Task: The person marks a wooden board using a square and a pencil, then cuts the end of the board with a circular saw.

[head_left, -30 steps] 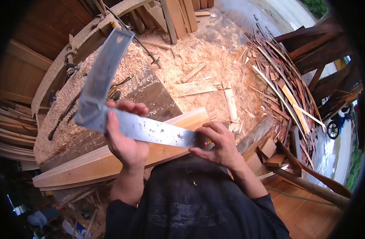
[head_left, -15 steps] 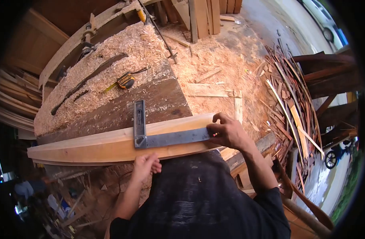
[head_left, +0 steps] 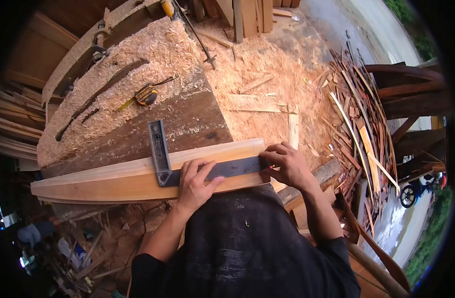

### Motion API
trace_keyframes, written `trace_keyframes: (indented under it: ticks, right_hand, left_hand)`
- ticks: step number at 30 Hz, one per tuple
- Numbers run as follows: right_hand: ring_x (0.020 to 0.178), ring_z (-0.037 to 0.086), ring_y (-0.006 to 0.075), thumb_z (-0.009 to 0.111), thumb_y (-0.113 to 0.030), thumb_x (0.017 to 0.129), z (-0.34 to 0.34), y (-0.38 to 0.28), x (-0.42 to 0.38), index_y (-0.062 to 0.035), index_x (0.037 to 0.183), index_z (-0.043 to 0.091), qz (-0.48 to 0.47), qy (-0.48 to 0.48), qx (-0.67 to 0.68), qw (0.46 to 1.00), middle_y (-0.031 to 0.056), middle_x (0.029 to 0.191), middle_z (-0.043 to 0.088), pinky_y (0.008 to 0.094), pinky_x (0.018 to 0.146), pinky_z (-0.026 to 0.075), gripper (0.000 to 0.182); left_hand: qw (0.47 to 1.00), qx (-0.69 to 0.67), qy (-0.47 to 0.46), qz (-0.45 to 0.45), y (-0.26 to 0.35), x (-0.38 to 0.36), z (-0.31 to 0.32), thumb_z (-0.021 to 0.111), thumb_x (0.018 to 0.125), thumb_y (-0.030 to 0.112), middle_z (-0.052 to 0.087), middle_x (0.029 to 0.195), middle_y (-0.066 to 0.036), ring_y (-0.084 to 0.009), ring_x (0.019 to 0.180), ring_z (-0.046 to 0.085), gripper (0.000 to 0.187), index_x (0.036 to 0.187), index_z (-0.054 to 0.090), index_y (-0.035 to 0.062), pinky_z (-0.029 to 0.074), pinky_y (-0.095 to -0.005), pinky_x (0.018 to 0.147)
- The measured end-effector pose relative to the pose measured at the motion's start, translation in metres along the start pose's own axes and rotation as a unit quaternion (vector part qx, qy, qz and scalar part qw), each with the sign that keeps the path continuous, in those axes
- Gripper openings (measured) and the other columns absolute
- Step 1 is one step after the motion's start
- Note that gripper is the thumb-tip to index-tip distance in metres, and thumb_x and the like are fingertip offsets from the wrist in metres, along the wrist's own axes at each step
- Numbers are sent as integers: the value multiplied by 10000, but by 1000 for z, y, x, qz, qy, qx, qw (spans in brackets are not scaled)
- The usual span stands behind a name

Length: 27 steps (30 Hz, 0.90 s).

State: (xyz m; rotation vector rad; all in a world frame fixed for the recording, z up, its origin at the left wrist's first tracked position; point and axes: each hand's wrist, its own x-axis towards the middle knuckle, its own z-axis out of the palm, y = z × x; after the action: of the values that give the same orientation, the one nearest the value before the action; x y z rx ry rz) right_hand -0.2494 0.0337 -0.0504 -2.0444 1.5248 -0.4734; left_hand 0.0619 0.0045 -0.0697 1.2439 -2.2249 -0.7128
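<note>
A long, pale wooden piece point(head_left: 108, 186) with a tapered left end lies across the bench in front of me. On it rests a metal try square point(head_left: 232, 168), its grey handle point(head_left: 159, 149) crossing the wood's far edge and its blade running right. My left hand point(head_left: 195, 183) is on the blade near the handle, fingers and thumb spread over it. At the blade's right end is my right hand point(head_left: 285, 166), its fingers closed, with a small red tip showing between them; the rest of what it holds is hidden.
A yellow and black tape measure point(head_left: 146, 95) lies among shavings on the bench point(head_left: 202, 111). Wood offcuts point(head_left: 257, 103) lie on the floor to the right, beside a heap of scrap strips point(head_left: 359, 119). Metal clamps point(head_left: 99, 47) stand at the back left.
My left hand has moved up from below the wood onto the square's blade. The square has shifted left relative to the wood. My right hand remains at the wood's right end.
</note>
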Motion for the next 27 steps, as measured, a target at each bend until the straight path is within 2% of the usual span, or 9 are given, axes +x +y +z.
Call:
trace_keyframes:
  ticks: [8, 15, 27]
  right_hand:
    - [992, 638, 284, 839, -231, 736, -6, 2, 3, -135, 1120, 741, 10, -16, 1, 1000, 33, 1110, 713, 403, 827, 566, 407]
    - [979, 637, 275, 845, -230, 727, -8, 13, 1, -137, 1131, 736, 2, -12, 8, 1000, 28, 1088, 721, 399, 823, 563, 428]
    - [940, 637, 303, 844, -174, 711, -12, 11, 9, -114, 1091, 724, 9, -44, 21, 999, 46, 1064, 706, 400, 823, 550, 402]
  left_hand:
    - [998, -34, 6, -46, -2, -1, 2, 916, 712, 200, 659, 1053, -105, -317, 1007, 606, 449, 1095, 746, 37, 495, -418, 909]
    - [998, -20, 15, -55, 1, -1, 3, 927, 701, 214, 655, 1040, -104, -310, 986, 606, 468, 1098, 743, 47, 498, -416, 887]
    - [996, -17, -2, -86, 0, -1, 4, 931, 696, 239, 647, 1019, -95, -307, 977, 596, 466, 1085, 740, 66, 484, -424, 886]
